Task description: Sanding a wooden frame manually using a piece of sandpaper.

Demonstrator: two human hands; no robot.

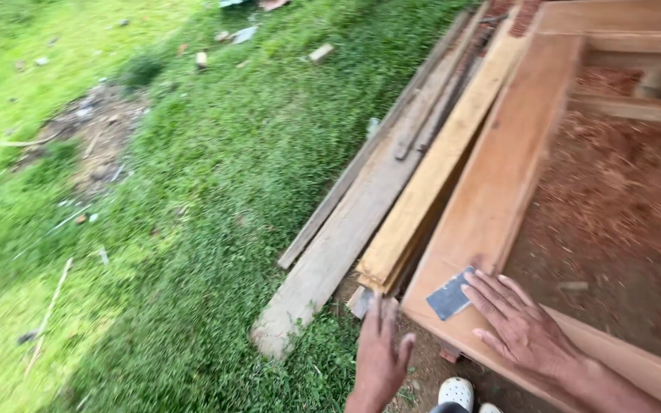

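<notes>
1. One small grey metal blade point(450, 294) lying flat on the near corner of the reddish wooden frame point(499, 183), pinned under the right hand point(522, 325).
2. Pressing down with flat, spread fingers point(485, 294) rather than clenching; nothing gripped, only held against the wood.
3. Hovering just left of the frame, the left hand point(380, 352): fingers released and extended, holding nothing, above the bare ground near the ends of the boards.
4. Risking a slip: blade sitting close to the frame's outer edge, so possibly sliding off toward the ground if pushed outward.
5. Risking a cut: fingertips resting right at the blade's rim, so probably catching on a sharp side if the hand skids.
6. Lying just beside the frame, a stack of pale planks point(430, 191) and a weathered grey board point(346, 229) on the grass point(193, 191); likely catching a foot, with the white shoe point(457, 391) standing near their ends.
7. Covering the floor inside the frame, red sawdust point(621, 199); possibly hiding a dropped blade.
</notes>
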